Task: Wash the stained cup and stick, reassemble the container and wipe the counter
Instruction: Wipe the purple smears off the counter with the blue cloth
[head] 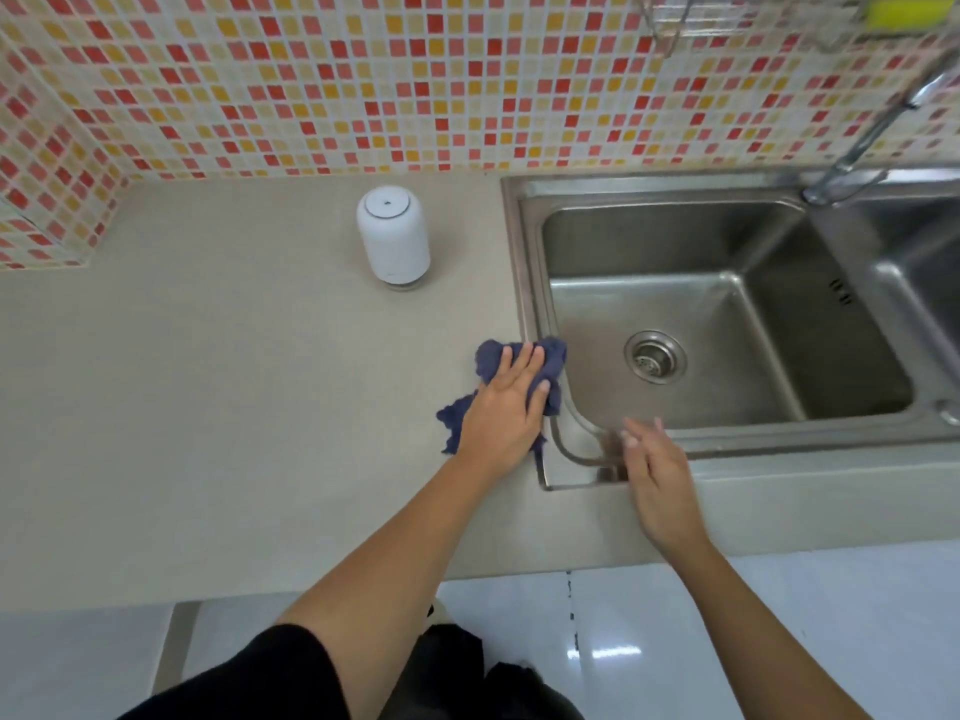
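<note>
A dark blue cloth (pixel 551 356) lies bunched on the beige counter (pixel 218 387), right at the left rim of the steel sink (pixel 524 262). My left hand (pixel 506 407) presses flat on the cloth with straight fingers. My right hand (pixel 657 475) hovers over the sink's front left corner, fingers straight and together, holding nothing. A white cylindrical container (pixel 392 236) with a clear base stands upright on the counter behind the cloth, its lid on. No stick or separate cup shows.
A chrome tap (pixel 878 127) rises at the back right of the sink, with a drain (pixel 654 357) in the basin floor. A second basin (pixel 930 262) lies to the right. A wire rack with a yellow sponge (pixel 906 12) hangs on the mosaic wall.
</note>
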`<control>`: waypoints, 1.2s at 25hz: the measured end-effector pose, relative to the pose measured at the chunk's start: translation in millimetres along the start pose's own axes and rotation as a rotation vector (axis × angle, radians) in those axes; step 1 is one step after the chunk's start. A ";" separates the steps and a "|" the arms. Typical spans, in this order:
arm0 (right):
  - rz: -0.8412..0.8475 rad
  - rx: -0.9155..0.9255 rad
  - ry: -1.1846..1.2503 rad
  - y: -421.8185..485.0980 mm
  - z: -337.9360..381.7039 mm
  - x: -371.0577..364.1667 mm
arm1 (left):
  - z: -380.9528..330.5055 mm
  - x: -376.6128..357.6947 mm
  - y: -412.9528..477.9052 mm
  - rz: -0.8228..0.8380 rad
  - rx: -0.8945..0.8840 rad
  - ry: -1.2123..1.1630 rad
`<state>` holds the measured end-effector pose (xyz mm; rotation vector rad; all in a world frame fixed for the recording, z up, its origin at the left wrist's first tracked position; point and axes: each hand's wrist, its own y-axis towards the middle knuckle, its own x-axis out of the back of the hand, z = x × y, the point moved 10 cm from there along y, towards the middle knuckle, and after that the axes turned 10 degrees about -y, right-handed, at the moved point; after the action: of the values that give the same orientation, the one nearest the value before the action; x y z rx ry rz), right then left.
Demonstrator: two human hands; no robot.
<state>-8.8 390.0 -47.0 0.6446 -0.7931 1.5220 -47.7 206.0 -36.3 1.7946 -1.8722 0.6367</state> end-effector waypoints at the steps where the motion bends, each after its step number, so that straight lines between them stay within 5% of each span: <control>1: -0.040 -0.077 0.147 10.1 7.3 17.3 | -15.8 2.4 -1.7 -0.002 -0.074 -0.014; 6: 0.217 -0.250 0.619 54.3 83.8 57.4 | -77.1 22.4 2.8 -0.041 -0.375 0.071; 10: 0.108 -0.141 0.713 78.6 102.5 103.8 | -120.7 33.2 24.7 -0.083 -0.477 0.145; 14: 0.017 -0.018 0.602 108.5 112.1 156.8 | -151.2 31.3 38.3 0.015 -0.451 -0.203; 17: 0.021 0.146 0.355 129.4 133.3 205.9 | -168.8 55.3 61.3 -0.226 -0.297 -0.402; 19: 0.068 0.271 0.308 143.0 146.1 238.7 | -194.8 73.0 85.3 -0.358 -0.268 -0.247; 23: 0.052 0.404 0.417 175.0 149.2 302.3 | -253.2 84.5 141.5 -0.265 -0.303 -0.063; 30: -0.054 0.494 0.593 235.8 144.4 382.5 | -352.7 143.1 174.8 -0.415 -0.445 0.112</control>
<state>-290.0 503.4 314.7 0.5156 0.0557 1.7467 -222.2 319.8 327.1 1.7249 -1.3691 0.1488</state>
